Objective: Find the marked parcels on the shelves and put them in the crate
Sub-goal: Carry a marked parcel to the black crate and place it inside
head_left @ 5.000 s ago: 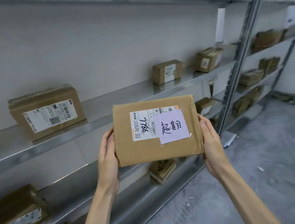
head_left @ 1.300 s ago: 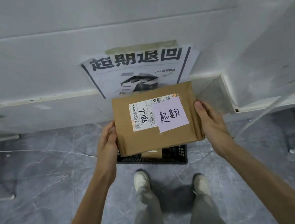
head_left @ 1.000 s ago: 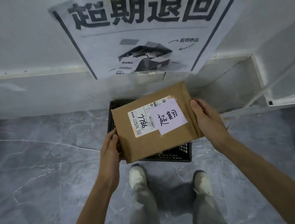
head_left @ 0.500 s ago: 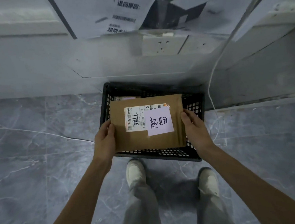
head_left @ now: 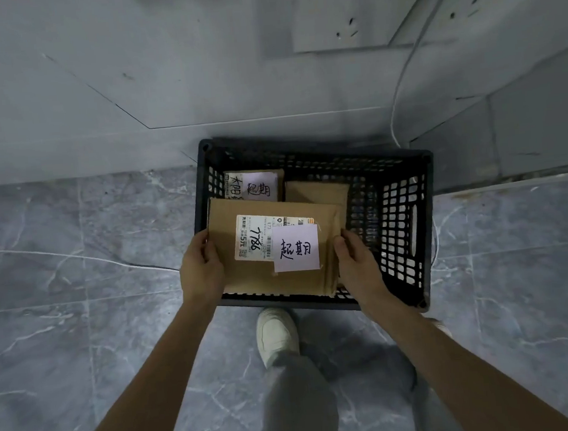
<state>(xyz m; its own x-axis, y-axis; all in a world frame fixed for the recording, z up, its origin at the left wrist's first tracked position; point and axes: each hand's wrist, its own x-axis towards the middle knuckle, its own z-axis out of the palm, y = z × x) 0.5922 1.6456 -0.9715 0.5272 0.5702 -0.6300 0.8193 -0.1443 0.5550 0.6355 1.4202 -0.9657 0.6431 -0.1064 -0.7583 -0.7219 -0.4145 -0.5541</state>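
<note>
A brown cardboard parcel (head_left: 257,279) with a white shipping label and a pale purple handwritten note is held low in the left half of the black plastic crate (head_left: 400,225). My left hand (head_left: 201,270) grips its left edge and my right hand (head_left: 357,264) grips its right edge. Behind it in the crate lies a second parcel with a purple note (head_left: 256,185) and a plain brown parcel (head_left: 318,193). The held parcel's left edge sits over the crate's left wall.
The crate stands on a grey marble floor (head_left: 77,302) against a grey wall (head_left: 126,74). A white cable (head_left: 401,78) runs down the wall behind the crate. My shoe (head_left: 276,333) and trouser leg are just in front of the crate.
I carried the parcel from the shelves to the crate below the wall poster, bent down and lowered it into the crate. The view has closed in on the crate.
</note>
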